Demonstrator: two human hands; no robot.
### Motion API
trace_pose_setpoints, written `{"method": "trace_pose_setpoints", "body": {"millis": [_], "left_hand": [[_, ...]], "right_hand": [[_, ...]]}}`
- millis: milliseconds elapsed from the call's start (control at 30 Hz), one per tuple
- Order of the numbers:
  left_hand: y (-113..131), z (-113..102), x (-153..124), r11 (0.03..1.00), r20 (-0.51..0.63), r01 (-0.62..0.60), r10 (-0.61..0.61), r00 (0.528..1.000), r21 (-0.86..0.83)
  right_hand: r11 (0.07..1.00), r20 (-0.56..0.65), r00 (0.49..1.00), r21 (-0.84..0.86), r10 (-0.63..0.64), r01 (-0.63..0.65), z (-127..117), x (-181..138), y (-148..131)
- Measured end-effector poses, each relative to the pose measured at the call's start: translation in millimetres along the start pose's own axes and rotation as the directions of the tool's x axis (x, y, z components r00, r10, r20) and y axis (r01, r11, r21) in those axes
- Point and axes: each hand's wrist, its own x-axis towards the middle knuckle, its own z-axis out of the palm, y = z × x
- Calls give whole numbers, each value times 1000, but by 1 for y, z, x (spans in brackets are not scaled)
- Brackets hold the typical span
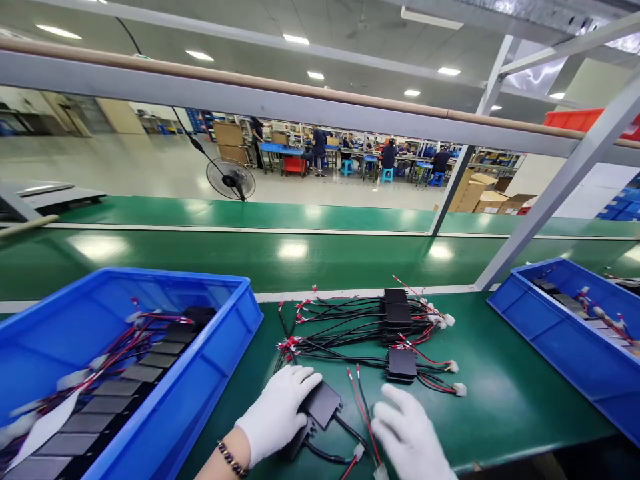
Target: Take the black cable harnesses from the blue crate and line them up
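Observation:
Both my hands wear white gloves. My left hand (278,412) is closed over a black box-shaped module (320,407) with trailing black and red wires, low on the green mat. My right hand (409,435) lies just right of it, fingers stretched out over the mat, close to a red-and-black wire pair (358,393) and empty. Beyond the hands, a stack of black modules (397,315) and a single module (401,364) sit in a tangle of wires with white connectors.
A blue bin (220,347) at the left holds a row of black modules with wires. Another blue bin (550,319) stands at the right. A green conveyor belt (300,260) runs behind. Metal frame posts (560,187) rise at the right. People work at distant tables.

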Motion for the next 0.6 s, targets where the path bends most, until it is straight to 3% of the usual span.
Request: {"method": "trace_pose_setpoints", "body": {"millis": [100, 233, 467, 600], "left_hand": [[8, 2, 1, 999, 54, -16, 14, 998, 40], [11, 7, 10, 996, 40, -84, 85, 996, -19], [18, 10, 27, 949, -71, -153, 138, 988, -275], [33, 4, 36, 902, -148, -247, 207, 967, -353]], "right_hand": [[986, 178, 980, -124, -84, 107, 42, 6, -22], [999, 180, 984, -41, -11, 19, 54, 16, -33], [954, 210, 960, 194, 185, -226, 10, 32, -38], [903, 199, 952, 319, 233, -287, -29, 35, -42]]}}
